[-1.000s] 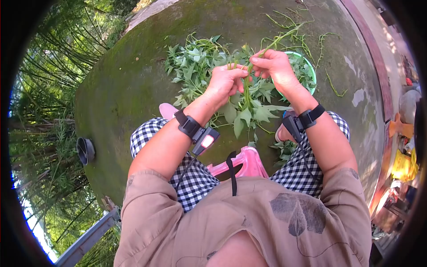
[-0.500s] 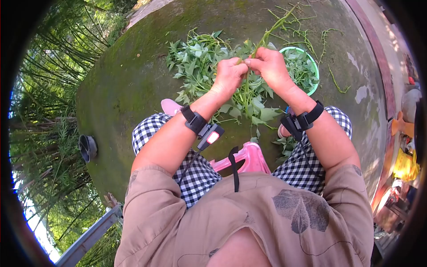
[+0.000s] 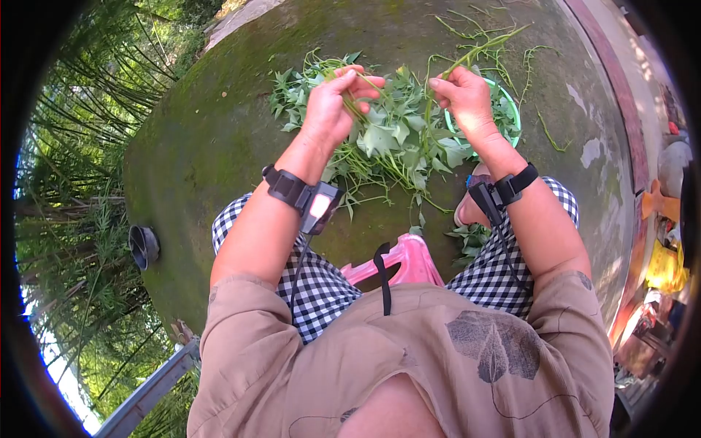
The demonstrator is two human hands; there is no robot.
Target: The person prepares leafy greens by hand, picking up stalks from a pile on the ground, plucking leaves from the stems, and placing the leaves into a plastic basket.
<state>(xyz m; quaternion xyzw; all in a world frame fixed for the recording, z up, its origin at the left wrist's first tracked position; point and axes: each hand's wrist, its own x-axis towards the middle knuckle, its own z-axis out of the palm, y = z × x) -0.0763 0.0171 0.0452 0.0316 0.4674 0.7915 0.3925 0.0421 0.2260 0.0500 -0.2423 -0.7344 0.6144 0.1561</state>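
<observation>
My left hand is raised over the left part of a pile of leafy green stems, its thumb and fingers closed on a thin leafy stem. To the right, my right hand pinches green stems between thumb and fingers; they stick out up and to the right, and a strand hangs down beside the fingertips. Behind my right hand is a green-rimmed basket with leaves in it, partly hidden by the hand. The two hands are apart.
Stripped stems lie on the mossy concrete ground beyond the basket. A pink plastic stool is between my knees. A dark pot stands at the left edge, near bamboo. A yellow bag is at the far right.
My hands, together half a second ago, have moved apart. The left went left with a leafy stem; the right moved slightly right, still holding stems.
</observation>
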